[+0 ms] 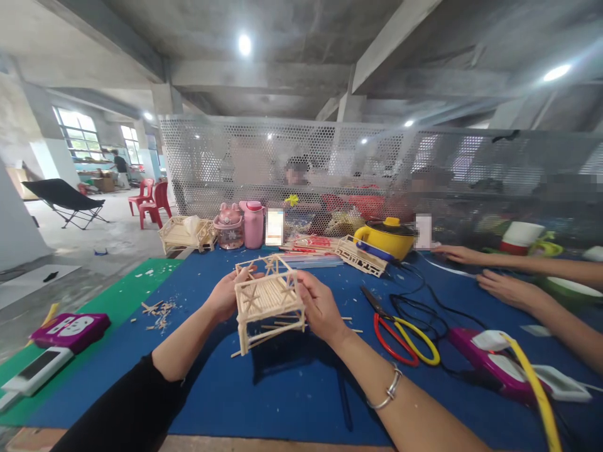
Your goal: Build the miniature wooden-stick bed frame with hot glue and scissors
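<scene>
Between my two hands is a small wooden stick model (pixel 269 298), shaped like a platform on legs with crossed railings, raised over the blue mat (pixel 207 402). My left hand (pixel 227 294) grips its left side, and my right hand (pixel 321 306) grips its right side, the thumb against the frame. A few loose sticks (pixel 277 326) show beneath and behind the model. To the right of my right hand lie scissors (pixel 400 339) with one red and one yellow handle, blades apart. Small stick offcuts (pixel 159 314) are scattered to the left.
Along the back stand another stick model (pixel 188 233), a pink bottle (pixel 253 225) and a yellow pot (pixel 386 238). Purple power strips (pixel 70 331) sit at both sides, with black cables (pixel 419 307) at right. A co-worker's hands (pixel 499 282) reach in from the right. A perforated screen (pixel 264 150) rises behind.
</scene>
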Demonstrator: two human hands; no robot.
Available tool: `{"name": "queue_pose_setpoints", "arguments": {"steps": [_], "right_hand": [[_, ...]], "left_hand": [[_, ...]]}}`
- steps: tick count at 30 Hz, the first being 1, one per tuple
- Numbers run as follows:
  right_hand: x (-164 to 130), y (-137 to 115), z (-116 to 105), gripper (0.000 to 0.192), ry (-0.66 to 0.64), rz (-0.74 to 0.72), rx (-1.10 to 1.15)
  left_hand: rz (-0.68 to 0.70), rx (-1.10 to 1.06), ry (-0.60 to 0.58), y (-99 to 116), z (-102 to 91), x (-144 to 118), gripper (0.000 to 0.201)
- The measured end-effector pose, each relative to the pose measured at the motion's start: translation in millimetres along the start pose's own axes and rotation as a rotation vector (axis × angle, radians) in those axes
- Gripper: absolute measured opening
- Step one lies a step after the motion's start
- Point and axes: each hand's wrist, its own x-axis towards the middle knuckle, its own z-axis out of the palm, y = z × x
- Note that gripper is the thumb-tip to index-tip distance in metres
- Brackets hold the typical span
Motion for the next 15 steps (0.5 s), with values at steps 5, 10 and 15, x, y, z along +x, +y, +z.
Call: {"name": "queue_pose_setpoints", "arguments": {"steps": [5,10,15], "right_hand": [[0.9,-4.5,0.9,0.044,0.046,0.087,0.028],[0.7,7.0,-1.2,0.047,0.080,0.217,0.035],[1.6,25.3,5.3,0.052,0.086,0.338,0.009]], "left_hand": [[0.046,0.065,0.033,-2.9,-4.4,5.2,0.022],[0.197,0.122,0.134,-6.7,-17.5,19.2,0.030],[0.350,0.241,0.218,-16.7,-25.2,29.7,0.047]]}}
